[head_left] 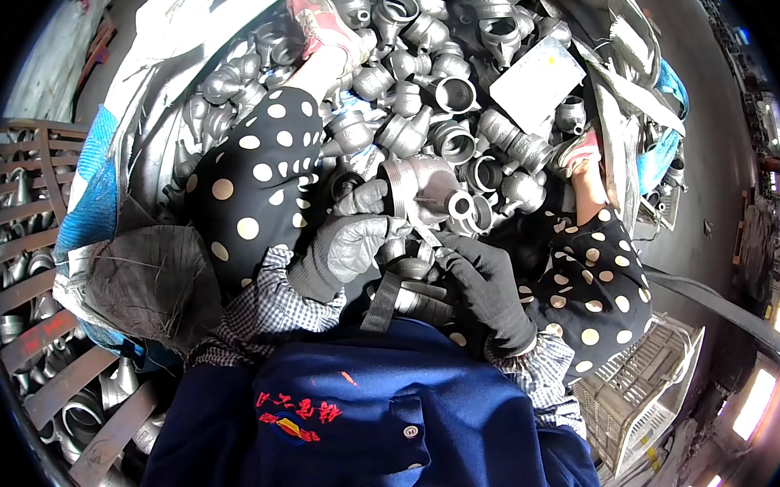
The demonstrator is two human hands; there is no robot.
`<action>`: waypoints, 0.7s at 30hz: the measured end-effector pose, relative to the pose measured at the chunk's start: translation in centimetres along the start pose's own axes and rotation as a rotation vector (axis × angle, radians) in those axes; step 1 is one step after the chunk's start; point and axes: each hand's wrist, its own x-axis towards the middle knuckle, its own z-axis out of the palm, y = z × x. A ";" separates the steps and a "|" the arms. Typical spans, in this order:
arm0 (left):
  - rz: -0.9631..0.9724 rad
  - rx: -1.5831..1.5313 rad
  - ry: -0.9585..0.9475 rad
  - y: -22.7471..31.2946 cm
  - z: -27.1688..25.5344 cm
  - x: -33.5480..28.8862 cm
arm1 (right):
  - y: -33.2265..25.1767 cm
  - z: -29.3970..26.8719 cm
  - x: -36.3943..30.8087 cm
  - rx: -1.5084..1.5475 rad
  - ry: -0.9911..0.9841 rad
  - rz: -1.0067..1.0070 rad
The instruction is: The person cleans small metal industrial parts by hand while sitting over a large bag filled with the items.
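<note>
My left hand (348, 246), in a grey work glove, is closed round the left side of a metal pipe fitting (424, 187). The fitting is a cast piece with a ribbed collar and a small round side outlet. In a dark glove, my right hand (485, 284) pinches a narrow flat metal tool (426, 234). The tool's upper end lies against the fitting's lower edge; its exact kind is not clear. More loose metal castings (402, 135) lie heaped just beyond both hands, and some sit below them between my legs.
The castings fill a large white woven bag (622, 90) with blue straps around my legs. A white rectangular board (537, 84) lies on the heap. At left stands a slatted metal bin (35, 288) of castings; a plastic crate (640, 389) stands at lower right.
</note>
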 end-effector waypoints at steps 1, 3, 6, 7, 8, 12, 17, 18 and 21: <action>-0.025 -0.001 0.007 0.1 0.0 -0.1 | 0.1 -0.1 0.1 -0.035 0.013 -0.020; 0.014 -0.036 -0.043 0.1 0.8 0.1 | 0.4 -0.2 0.3 -0.105 0.041 -0.059; 0.013 -0.087 -0.099 0.6 1.7 0.1 | -0.4 -0.2 0.3 -0.038 0.023 0.010; 0.004 -0.104 -0.114 0.7 1.8 0.0 | -0.7 -0.1 0.3 -0.013 0.020 0.052; 0.011 -0.059 -0.071 0.6 1.6 0.0 | -1.1 -0.1 0.3 0.011 0.016 0.093; -0.030 0.065 0.035 0.2 1.2 -0.1 | -1.5 0.3 0.4 0.094 0.034 0.133; 0.016 0.023 -0.003 -0.5 -0.1 0.1 | -2.1 1.4 -0.1 -0.030 0.104 -0.030; 0.049 0.028 -0.024 -0.6 0.0 0.3 | -2.1 1.3 -0.2 -0.052 0.112 -0.037; 0.064 -0.011 -0.009 -0.8 -0.3 0.5 | -1.8 1.3 -0.3 -0.129 0.115 -0.093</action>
